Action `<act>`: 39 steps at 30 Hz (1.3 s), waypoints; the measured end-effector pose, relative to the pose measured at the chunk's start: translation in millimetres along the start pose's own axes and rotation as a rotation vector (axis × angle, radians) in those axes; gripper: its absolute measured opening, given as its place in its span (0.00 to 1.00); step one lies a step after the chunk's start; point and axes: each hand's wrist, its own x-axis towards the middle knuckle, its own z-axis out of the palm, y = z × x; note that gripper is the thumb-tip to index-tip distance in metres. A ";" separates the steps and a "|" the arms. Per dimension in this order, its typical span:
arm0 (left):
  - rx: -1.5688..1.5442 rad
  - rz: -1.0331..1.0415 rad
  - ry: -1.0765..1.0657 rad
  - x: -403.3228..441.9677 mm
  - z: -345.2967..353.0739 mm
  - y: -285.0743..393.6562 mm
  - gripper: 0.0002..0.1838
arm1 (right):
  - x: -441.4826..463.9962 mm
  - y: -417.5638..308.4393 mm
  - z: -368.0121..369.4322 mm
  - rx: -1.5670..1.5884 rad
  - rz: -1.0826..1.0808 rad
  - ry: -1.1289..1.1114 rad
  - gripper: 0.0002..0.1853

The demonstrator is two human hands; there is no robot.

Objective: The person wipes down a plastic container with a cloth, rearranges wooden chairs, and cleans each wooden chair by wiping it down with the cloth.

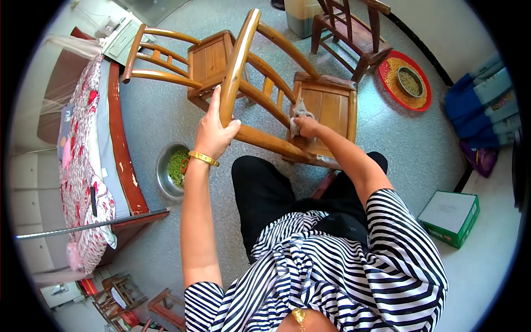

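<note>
My left hand, with a gold bracelet at its wrist, grips the top rail of a wooden chair close in front of me. My right hand is closed on a grey cloth, which touches the chair where the backrest meets the seat. The chair's back leans toward the left and its seat lies on the right. Part of the cloth is hidden under my right fingers. A second wooden chair stands just behind the backrest.
A metal bowl of green pieces sits on the floor at left, near a bed. Farther right are a dark wooden chair, a red tray of grain and a green box.
</note>
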 end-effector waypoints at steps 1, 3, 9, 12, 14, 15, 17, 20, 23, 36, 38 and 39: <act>0.008 -0.023 -0.010 0.6 -0.4 0.8 0.43 | -3.7 -4.3 0.1 0.001 -0.024 -0.047 0.19; 0.014 0.003 -0.001 2.7 1.1 -4.2 0.43 | -13.7 -14.9 4.4 0.007 -0.022 -0.120 0.19; 0.078 -0.015 -0.003 6.7 1.2 -7.7 0.43 | -34.4 -35.5 5.3 0.546 0.273 -0.220 0.22; 0.073 0.011 0.008 9.3 3.0 -12.4 0.43 | -31.3 -26.8 2.5 0.776 0.358 -0.347 0.22; 0.068 0.063 0.033 10.0 5.2 -14.7 0.41 | -40.0 -43.5 -20.7 0.769 0.386 -0.364 0.23; 0.065 0.064 0.042 10.6 5.6 -14.5 0.41 | -47.1 -55.9 -34.9 0.769 0.418 -0.383 0.24; 0.017 -0.003 0.023 11.9 6.0 -13.4 0.40 | -55.7 -77.8 -49.8 0.824 0.381 -0.264 0.27; -0.050 -0.082 0.011 7.2 2.3 0.0 0.38 | -50.6 -103.8 -70.6 0.979 0.295 -0.158 0.33; 0.092 0.050 0.163 14.8 14.4 -24.1 0.36 | -51.8 -144.4 -106.1 1.058 0.184 -0.143 0.30; 0.068 0.120 0.313 12.7 16.1 -19.8 0.36 | -66.5 -133.8 -82.5 0.535 -0.280 0.250 0.13; 0.065 0.106 0.298 12.0 14.5 -17.8 0.36 | -70.2 -105.1 -58.9 0.514 -0.226 0.239 0.13; 0.065 0.090 0.285 11.8 14.3 -17.1 0.36 | -71.2 -86.7 -43.2 0.470 -0.187 0.231 0.13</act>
